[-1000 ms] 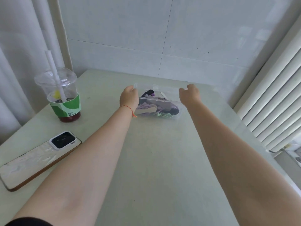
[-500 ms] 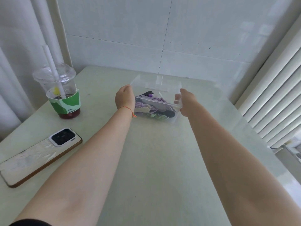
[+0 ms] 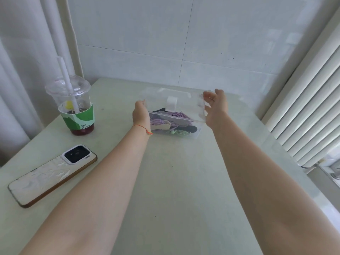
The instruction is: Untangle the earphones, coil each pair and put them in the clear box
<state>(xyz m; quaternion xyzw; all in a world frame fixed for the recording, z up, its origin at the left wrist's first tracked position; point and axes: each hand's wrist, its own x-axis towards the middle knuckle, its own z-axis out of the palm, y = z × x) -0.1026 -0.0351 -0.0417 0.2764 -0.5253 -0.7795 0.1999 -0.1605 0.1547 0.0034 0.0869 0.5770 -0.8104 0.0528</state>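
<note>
Earphones (image 3: 171, 124), a purple, green and black tangle, lie in the clear box (image 3: 191, 134) near the far edge of the surface (image 3: 169, 181), so we have to open it before untangling. We grip the box's left end with our left hand (image 3: 140, 115) to steady it while our right hand (image 3: 215, 105) pinches the raised lid (image 3: 184, 103) at its right edge. Cup (image 3: 73, 105) and phone (image 3: 53, 173) sit along the left edge, well apart from the box.

Soft even daylight, faint shadows, glare on wall tiles (image 3: 287, 39), wide-angle edge bending
</note>
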